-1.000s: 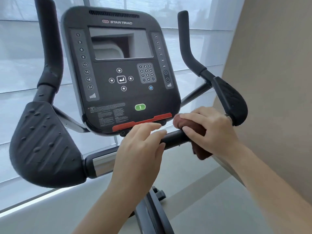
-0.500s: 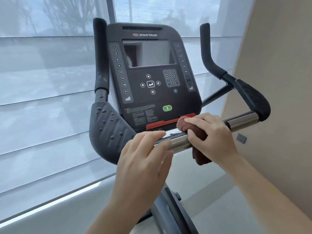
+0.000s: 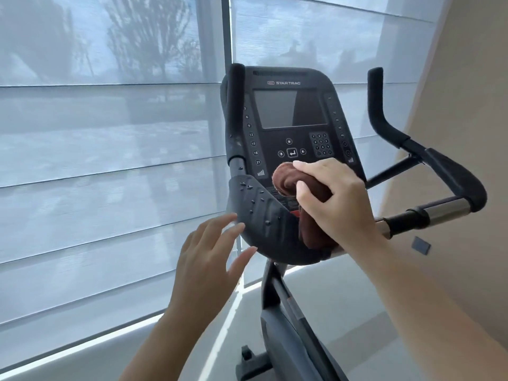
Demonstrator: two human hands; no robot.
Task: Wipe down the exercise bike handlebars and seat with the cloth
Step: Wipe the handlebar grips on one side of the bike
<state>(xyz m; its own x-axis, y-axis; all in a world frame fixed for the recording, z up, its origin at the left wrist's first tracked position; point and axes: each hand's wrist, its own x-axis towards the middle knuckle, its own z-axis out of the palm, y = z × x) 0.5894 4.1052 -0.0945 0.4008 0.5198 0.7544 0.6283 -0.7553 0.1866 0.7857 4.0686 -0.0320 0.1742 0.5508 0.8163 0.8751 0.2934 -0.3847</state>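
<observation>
Clutching the cloth (image 3: 286,184) in the right hand (image 3: 338,200), just above the left handlebar pad (image 3: 255,215). Holding the left hand (image 3: 206,259) released, fingers spread, beside that pad.

Cloth (image 3: 286,185): brown terry, bunched into a wad and pinched in my right grip (image 3: 335,199). It sits in front of the console's (image 3: 291,127) lower half, with the tail hanging down at the left pad's inner edge. Contact there: can't tell.

Handlebars (image 3: 384,125): black, one upright horn on each side of the console.
- Left pad (image 3: 258,215): raised nubs, curves under the console's lower-left corner.
- Right pad (image 3: 453,177): lower right of the console.
- Crossbar (image 3: 445,213): chrome and black, slopes from the right pad back toward the console's underside.
</observation>
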